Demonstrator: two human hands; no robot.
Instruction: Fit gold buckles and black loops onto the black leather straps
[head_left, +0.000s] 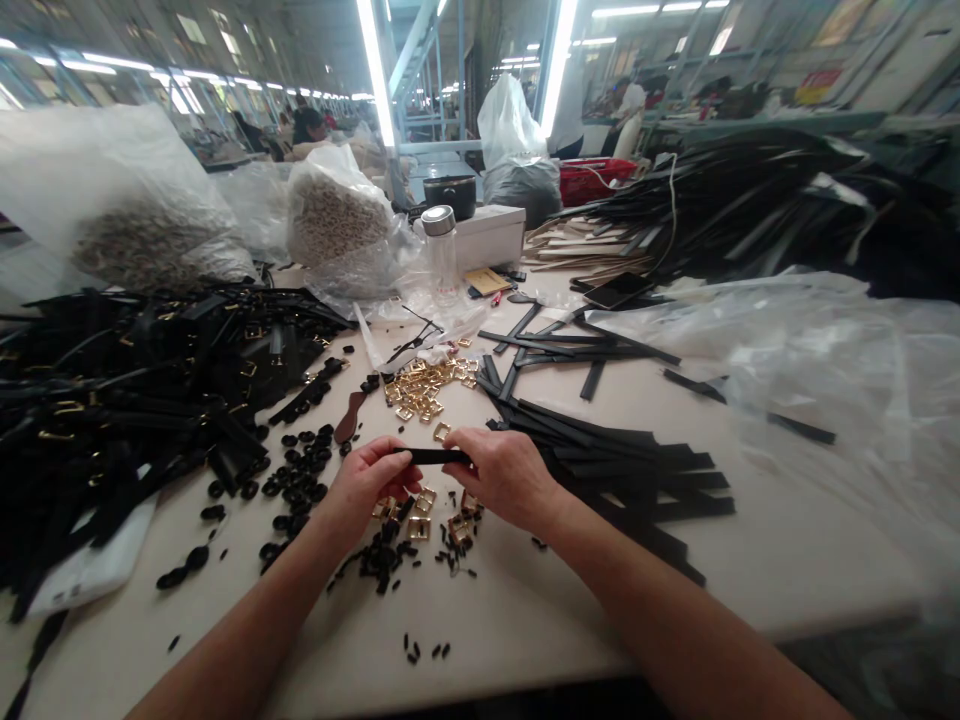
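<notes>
Both my hands hold one short black strap [433, 456] level above the table, a little in front of me. My left hand [367, 482] pinches its left end and my right hand [504, 476] grips its right end, fingers closed. Under the hands lie a few gold buckles [418, 527] and small black pins [382, 560]. A bigger heap of gold buckles [427, 385] sits just beyond. A stack of black straps [622, 470] lies right of my right hand.
A large pile of finished black straps [112, 400] covers the left. Black loops [300, 470] are scattered beside it. Plastic bags [337, 215] of parts, a bottle [441, 245] and a white box [491, 235] stand behind. Clear plastic sheeting [825, 380] lies right. Other people work far behind.
</notes>
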